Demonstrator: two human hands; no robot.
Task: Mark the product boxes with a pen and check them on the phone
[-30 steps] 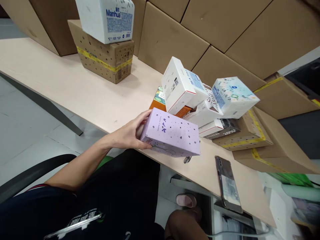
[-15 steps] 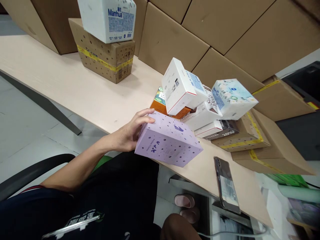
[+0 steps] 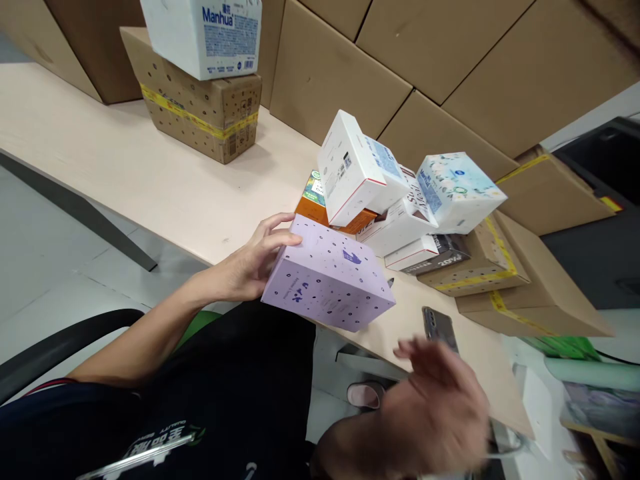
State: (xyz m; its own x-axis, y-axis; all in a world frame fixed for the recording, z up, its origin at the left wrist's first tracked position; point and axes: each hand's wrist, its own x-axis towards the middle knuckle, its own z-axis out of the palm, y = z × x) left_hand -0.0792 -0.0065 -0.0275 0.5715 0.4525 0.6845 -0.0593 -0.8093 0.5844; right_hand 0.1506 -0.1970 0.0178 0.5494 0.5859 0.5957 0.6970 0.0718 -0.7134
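My left hand (image 3: 250, 263) grips the left end of a lilac box with small dark dots (image 3: 327, 280), holding it tilted over the near edge of the pale wooden table (image 3: 150, 180). My right hand (image 3: 435, 407) is low in front, blurred by motion, its fingers spread and holding nothing. It partly covers a dark phone (image 3: 437, 327) lying on the table. Just behind the lilac box is a pile of small boxes: a white one (image 3: 353, 167) on top, an orange one (image 3: 315, 203) under it, and a white and blue patterned one (image 3: 457, 193).
A taped brown carton (image 3: 200, 110) with a white "Manhua" pack (image 3: 203, 33) on it stands at the back left. Large cardboard boxes (image 3: 450, 60) line the back. Flat cartons (image 3: 500, 280) lie at right. A black chair arm (image 3: 60, 347) is at lower left.
My left hand has turned the lilac box so another face shows and pulled it slightly nearer. My right hand has come up into view from below, over the phone.
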